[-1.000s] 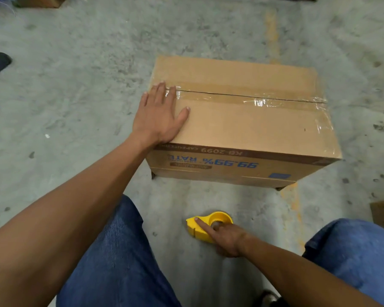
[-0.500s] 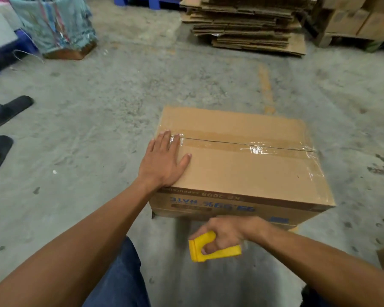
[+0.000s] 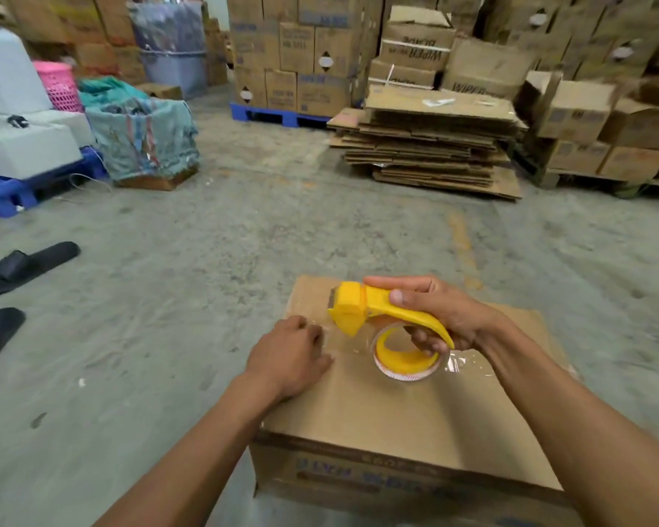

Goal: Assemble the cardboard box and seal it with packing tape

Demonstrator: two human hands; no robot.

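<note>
A grey concrete floor (image 3: 244,230) runs back to a pile of flattened cartons (image 3: 430,146) and stacked boxes on pallets, with two black sandals (image 3: 27,266) lying at the left. The cardboard box (image 3: 392,412) stands closed on the floor near the camera, with clear tape along its top seam. The left hand (image 3: 288,355) rests on the box top near its left edge with fingers curled down, and the right hand (image 3: 446,317) grips the yellow tape dispenser (image 3: 373,310) above the seam, just beside the left hand.
</note>
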